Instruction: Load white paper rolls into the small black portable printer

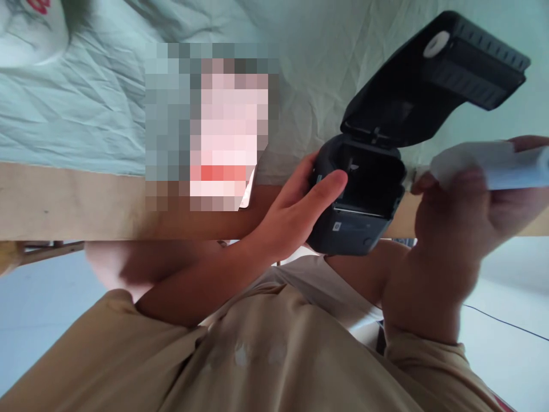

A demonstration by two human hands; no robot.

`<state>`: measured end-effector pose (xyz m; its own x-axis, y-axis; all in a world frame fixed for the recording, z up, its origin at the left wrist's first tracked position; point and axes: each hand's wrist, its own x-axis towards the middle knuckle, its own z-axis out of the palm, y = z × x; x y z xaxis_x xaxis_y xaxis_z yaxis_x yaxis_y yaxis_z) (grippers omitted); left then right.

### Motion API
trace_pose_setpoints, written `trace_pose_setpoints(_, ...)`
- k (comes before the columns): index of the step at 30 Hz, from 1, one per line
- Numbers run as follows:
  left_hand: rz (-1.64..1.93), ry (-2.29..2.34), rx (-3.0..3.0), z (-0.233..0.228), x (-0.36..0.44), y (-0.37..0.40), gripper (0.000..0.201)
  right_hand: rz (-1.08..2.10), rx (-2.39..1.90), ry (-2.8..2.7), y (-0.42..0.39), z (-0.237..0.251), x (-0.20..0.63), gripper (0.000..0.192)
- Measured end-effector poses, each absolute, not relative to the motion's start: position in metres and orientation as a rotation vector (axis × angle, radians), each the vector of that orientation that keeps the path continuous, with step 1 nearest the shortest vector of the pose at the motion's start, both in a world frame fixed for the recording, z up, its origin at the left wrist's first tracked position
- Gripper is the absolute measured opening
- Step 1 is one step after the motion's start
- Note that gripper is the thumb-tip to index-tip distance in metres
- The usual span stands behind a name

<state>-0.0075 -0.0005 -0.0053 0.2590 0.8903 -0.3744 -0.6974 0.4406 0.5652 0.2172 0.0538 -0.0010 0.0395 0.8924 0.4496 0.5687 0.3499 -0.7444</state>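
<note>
A small dark label printer is held in front of me with its lid swung open and up to the right; the paper bay inside looks empty. My left hand grips the printer's left side, with the fingers reaching over the rim of the bay. Just right of the printer, my right hand holds a white roll of paper, which is blurred. A white roller end shows in the lid.
Behind the printer lies a bed with a wrinkled pale green sheet and a wooden side rail. A blurred-out patch covers something on the bed. My tan clothing fills the bottom of the view. A thin dark cable crosses the pale floor at the lower right.
</note>
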Motion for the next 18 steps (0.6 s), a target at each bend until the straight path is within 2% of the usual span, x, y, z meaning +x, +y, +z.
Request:
trace_pose_setpoints(4,1.102,0.71,0.334,-0.008,-0.009,0.0,0.048,0.269,-1.243,-1.751,0.046,-0.003,0.208,0.038)
trace_pose_setpoints(8,1.106,0.691,0.353,-0.009,-0.01,0.001,0.051,0.278,-1.579,-1.924,0.04,-0.011,0.204,0.035)
trace_pose_setpoints(10,1.115,0.669,0.352,-0.009,-0.01,0.001,0.048,0.32,-1.673,-1.946,0.037,-0.011,0.204,0.041)
trace_pose_setpoints(13,1.111,0.654,0.337,-0.009,-0.011,0.001,0.044,0.171,-1.292,-1.861,0.037,-0.004,0.213,0.057)
trace_pose_setpoints(15,1.105,0.656,0.329,-0.008,-0.011,0.001,0.044,-0.027,-1.087,-1.762,0.04,0.003,0.228,0.051)
trace_pose_setpoints(18,1.106,0.67,0.335,-0.008,-0.011,0.002,0.044,-0.141,-1.342,-1.771,0.044,0.006,0.256,0.042)
